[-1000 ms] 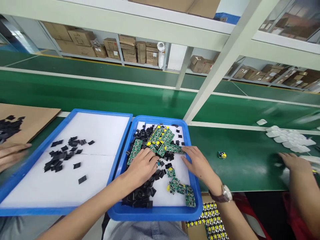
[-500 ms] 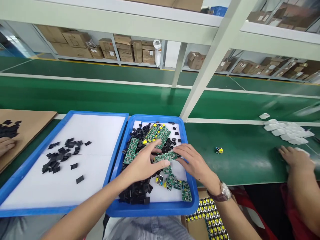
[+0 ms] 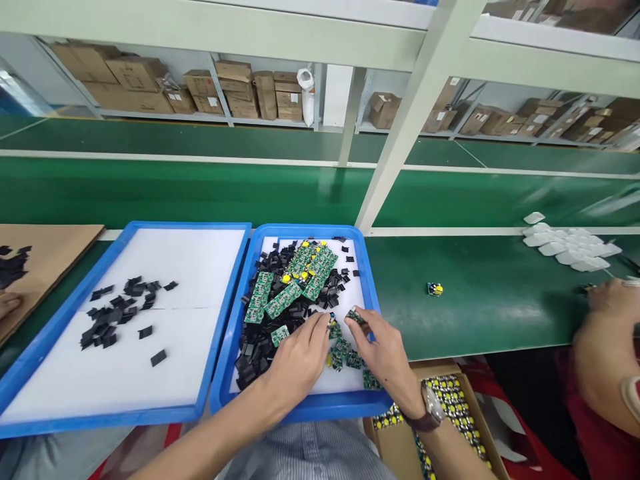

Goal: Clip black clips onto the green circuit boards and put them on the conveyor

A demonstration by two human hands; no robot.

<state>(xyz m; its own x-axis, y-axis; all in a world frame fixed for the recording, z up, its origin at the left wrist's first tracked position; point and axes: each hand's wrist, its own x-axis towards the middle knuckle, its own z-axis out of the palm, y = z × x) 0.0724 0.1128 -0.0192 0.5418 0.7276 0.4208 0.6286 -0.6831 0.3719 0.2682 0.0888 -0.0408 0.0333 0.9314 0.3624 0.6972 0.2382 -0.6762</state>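
A blue-rimmed tray (image 3: 370, 280) in front of me holds black pieces (image 3: 257, 350), green circuit boards (image 3: 283, 300) and small boards with yellow parts. My left hand (image 3: 300, 353) is low over the tray's middle, its fingers closed on a small part at the fingertips, mostly hidden. Just to its right, my right hand (image 3: 383, 347) pinches a small green circuit board (image 3: 355, 317) between thumb and fingers. Loose small green boards (image 3: 343, 350) lie on the white liner between and below the hands.
Left stands another blue-rimmed tray (image 3: 193, 227) with black pieces. A cardboard box (image 3: 480, 407) of yellow-topped parts is below right. One such part (image 3: 435, 289) lies on the green table. Other people's hands (image 3: 607, 310) are at far right and far left, near white pieces (image 3: 570, 247).
The long green board strip between my hands is no longer there; a strip now lies on the black pieces. My hands have separated, each on a small item, and the view has shifted slightly.
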